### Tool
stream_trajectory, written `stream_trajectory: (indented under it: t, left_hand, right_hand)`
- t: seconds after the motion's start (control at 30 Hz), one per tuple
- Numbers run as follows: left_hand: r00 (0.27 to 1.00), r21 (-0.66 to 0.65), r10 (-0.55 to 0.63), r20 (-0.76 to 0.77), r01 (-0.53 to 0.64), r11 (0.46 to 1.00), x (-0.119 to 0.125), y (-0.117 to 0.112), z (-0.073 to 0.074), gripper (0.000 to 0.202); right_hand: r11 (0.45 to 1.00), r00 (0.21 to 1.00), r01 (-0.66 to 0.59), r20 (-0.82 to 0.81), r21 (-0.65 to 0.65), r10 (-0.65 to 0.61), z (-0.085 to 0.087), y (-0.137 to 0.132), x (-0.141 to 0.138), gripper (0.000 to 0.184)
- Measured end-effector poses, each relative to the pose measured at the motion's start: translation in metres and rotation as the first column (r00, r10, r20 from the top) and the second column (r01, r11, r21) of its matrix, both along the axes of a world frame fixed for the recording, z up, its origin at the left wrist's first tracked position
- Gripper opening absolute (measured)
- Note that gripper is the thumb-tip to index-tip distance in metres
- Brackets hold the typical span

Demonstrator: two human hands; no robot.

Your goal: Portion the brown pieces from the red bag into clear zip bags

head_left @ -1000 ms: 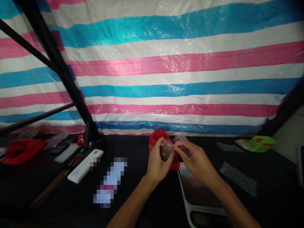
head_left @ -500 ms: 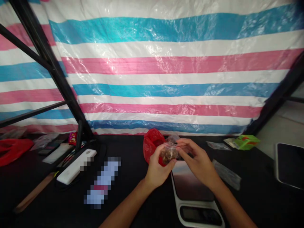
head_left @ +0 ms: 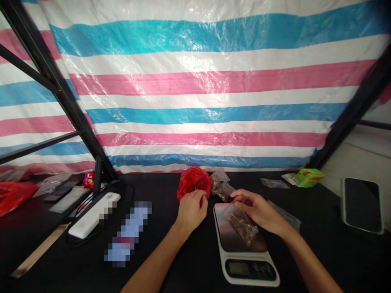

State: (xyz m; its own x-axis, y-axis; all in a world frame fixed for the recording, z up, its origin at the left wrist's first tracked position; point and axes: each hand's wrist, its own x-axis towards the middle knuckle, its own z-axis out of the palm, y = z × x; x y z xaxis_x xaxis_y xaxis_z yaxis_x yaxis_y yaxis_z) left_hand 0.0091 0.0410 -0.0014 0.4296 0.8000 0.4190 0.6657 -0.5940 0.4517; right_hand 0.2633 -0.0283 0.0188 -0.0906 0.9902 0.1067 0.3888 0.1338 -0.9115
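Head view: your hands are apart. Your left hand [head_left: 192,211] is at the mouth of the red bag [head_left: 190,179]; its fingertips are hidden, so whether they grip anything cannot be told. The mouth gapes upward, presumably for easy access. Your right hand [head_left: 259,209] appears to pinch the upper edge of the clear bag [head_left: 244,228], likely steadying it over the scale [head_left: 222,228]; contact with the plate is unclear. The display [head_left: 240,268] faces you on the counter [head_left: 165,191], probably for reading.
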Motion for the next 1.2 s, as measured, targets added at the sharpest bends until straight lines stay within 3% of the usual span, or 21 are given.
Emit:
stream_trajectory:
  t: [0.1,0.2,0.4,0.57,0.73,0.97,1.2]
  left_hand:
    - [0.986,-0.025,0.134,-0.099,-0.137,0.990,-0.005,0.004,0.003,0.020]
    - [0.969,-0.020,0.218,-0.114,-0.222,0.975,-0.007,0.006,0.004,0.019]
    - [0.979,0.081,0.202,0.013,-0.203,0.976,-0.002,0.005,-0.006,0.016]
    - [0.974,0.164,0.207,0.094,-0.220,0.961,0.002,0.002,-0.009,0.015]
    - [0.955,0.156,0.184,0.233,-0.224,0.962,0.001,0.000,-0.003,0.016]
    - [0.886,0.153,0.088,0.456,-0.176,0.973,0.002,-0.002,-0.002,0.018]
    - [0.825,0.118,0.081,0.559,-0.175,0.977,0.001,-0.003,0.002,0.018]
  right_hand:
    - [0.987,0.985,0.112,0.117,0.117,-0.126,-0.008,0.000,0.000,0.034]
    - [0.934,0.950,0.248,0.126,0.257,-0.286,-0.012,0.001,0.007,0.036]
    - [0.838,0.891,0.431,-0.013,0.333,-0.453,-0.014,-0.001,0.016,0.042]
    - [0.885,0.924,0.356,0.030,0.300,-0.381,-0.014,-0.002,0.011,0.039]
    - [0.933,0.939,0.219,0.197,0.287,-0.281,-0.015,-0.005,0.002,0.033]
    - [0.937,0.887,0.215,0.347,0.276,-0.306,-0.008,-0.014,-0.005,0.038]
    - [0.920,0.844,0.232,0.405,0.316,-0.352,0.003,-0.025,-0.014,0.040]
